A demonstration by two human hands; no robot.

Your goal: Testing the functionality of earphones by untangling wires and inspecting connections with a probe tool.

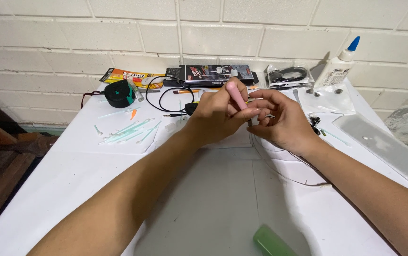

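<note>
My left hand [216,116] grips a pink pen-shaped tool [236,95], tip pointing down toward my right hand. My right hand [282,121] pinches a small part between thumb and fingers, right beside the tool's tip; the part itself is mostly hidden. A thin wire [289,175] runs from under my right hand across the white table [71,180]. Both hands meet above the middle of the table.
Several pale green swabs [128,132] lie at the left. A black roll [118,93], black cable [166,102] and flat packages [216,73] sit along the brick wall. A white glue bottle [336,66], plastic bags [289,76], a grey strip [384,147] and a green object [270,242] are nearby.
</note>
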